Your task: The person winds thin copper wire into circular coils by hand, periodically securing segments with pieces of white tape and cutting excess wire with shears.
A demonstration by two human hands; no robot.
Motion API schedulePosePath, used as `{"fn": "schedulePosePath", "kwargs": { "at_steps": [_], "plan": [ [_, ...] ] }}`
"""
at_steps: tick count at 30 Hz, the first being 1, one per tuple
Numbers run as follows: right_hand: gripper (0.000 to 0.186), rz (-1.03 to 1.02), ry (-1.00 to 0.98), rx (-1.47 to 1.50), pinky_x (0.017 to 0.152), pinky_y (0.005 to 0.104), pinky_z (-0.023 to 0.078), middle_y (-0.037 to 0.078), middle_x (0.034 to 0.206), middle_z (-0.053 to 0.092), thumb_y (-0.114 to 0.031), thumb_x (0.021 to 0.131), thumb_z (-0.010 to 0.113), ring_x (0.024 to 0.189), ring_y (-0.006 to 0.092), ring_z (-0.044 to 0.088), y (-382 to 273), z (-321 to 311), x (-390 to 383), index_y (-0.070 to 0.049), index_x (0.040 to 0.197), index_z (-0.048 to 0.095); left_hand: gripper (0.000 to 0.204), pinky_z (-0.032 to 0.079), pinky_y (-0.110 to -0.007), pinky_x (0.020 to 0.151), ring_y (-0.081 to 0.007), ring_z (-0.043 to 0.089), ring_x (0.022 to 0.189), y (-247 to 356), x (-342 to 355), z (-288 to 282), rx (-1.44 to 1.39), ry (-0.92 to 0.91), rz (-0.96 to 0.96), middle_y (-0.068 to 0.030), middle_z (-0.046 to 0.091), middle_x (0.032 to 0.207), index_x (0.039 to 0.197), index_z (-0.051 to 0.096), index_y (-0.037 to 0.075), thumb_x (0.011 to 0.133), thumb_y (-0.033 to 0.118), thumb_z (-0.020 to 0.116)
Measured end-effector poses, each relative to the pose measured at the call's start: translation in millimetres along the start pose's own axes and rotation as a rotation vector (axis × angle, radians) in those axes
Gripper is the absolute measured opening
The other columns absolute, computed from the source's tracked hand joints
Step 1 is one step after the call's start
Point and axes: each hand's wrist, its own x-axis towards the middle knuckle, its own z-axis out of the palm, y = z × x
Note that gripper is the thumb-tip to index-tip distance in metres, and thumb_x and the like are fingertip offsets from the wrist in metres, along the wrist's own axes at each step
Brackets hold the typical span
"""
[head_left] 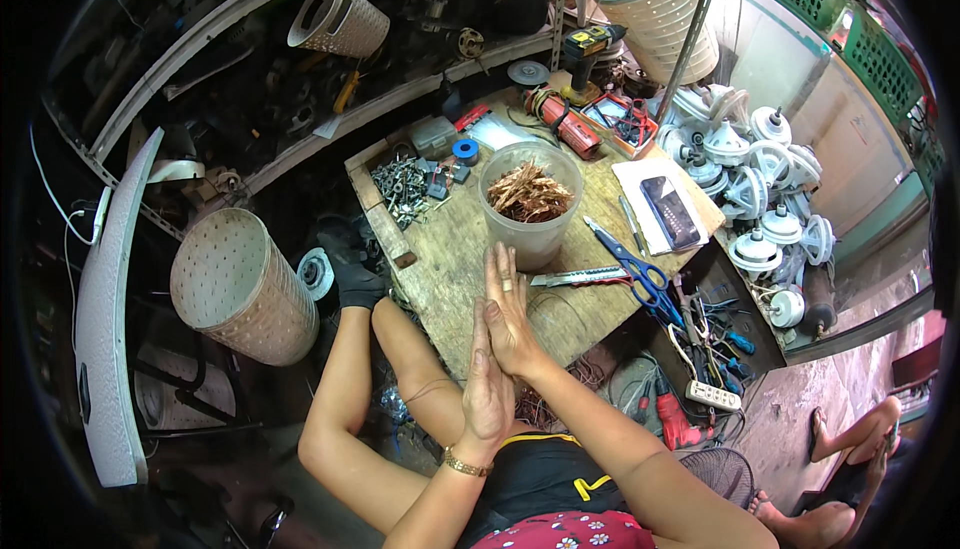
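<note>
While both palms press flat against each other over the near edge of the bench [470,279], neither hand grasps anything: the fingers of the left hand [488,389] and the right hand [510,314] lie straight and together, released, with nothing visible between them. A bracelet sits on the left wrist and a ring on the right hand.

Just beyond the fingertips stands a clear plastic tub [531,204], upright and open at the top, partly filled with copper-coloured scraps [528,192]. Its position directly ahead of the hands keeps it within easy reach. To the right of the tub lie a utility knife [575,276] and blue-handled scissors [636,267], both flat on the bench with handles toward the near right side, apart from the tub. A pile of screws [402,189] occupies the far left corner, held in by a raised wooden strip along the left edge.

Open bench surface remains between the tub and the near edge, and to the left of the hands. The right edge is crowded: a phone on white paper [668,211] lies close to it, and tools and a power strip [712,395] sit below. A perforated drum [240,284] stands on the floor to the left, well apart from the bench.
</note>
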Motion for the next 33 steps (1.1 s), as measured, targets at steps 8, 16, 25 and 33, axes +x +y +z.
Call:
{"fn": "schedulePosePath", "kwargs": {
  "at_steps": [8,16,25,33],
  "plan": [
    [0.064,-0.182,-0.222,0.309,0.112,0.0465,0.013,0.021,0.149,0.024,-0.042,0.096,0.038,0.139,0.0367,0.019,-54.2,15.9,-42.4,-0.002,0.144,0.025,0.073,0.011,-0.052,0.112,-0.0319,0.008,0.141,11.0,27.4,-51.8,-0.336,0.257,-0.038,-0.0101,0.009,0.154,0.148,0.008,0.018,0.092,0.059,0.029],
    [0.03,-0.462,0.193,0.192,0.07,0.0328,0.052,0.011,0.085,0.067,0.009,0.067,0.068,0.075,0.0208,0.062,-57.6,-15.5,-4.4,0.0,0.095,0.069,0.074,0.017,-0.049,0.11,-0.0314,0.021,0.136,40.5,45.9,-8.4,-0.32,0.079,0.044,-0.013,0.023,0.147,0.147,0.015,0.013,0.092,0.062,0.027],
    [0.018,-0.256,0.351,0.029,0.069,0.0294,0.049,0.012,0.092,0.068,-0.019,0.086,0.062,0.082,0.0201,0.062,-27.5,-105.6,78.0,-0.002,0.088,0.068,0.027,0.046,-0.039,0.076,-0.0321,0.059,0.085,-38.4,63.4,-37.4,1.3,-0.072,-0.033,-0.0204,0.06,0.092,0.1,0.059,-0.001,0.084,0.02,0.062],
    [0.064,0.806,-0.013,0.848,0.075,0.0327,0.051,0.016,0.121,0.055,-0.047,0.095,0.043,0.09,0.0213,0.06,27.1,-92.2,-91.4,0.0,0.137,0.036,0.004,0.046,-0.035,0.062,-0.0316,0.061,0.07,-17.7,1.2,-24.5,1.078,-0.16,0.112,-0.0168,0.06,0.076,0.085,0.058,0.0,0.084,0.002,0.057]
  ]
}}
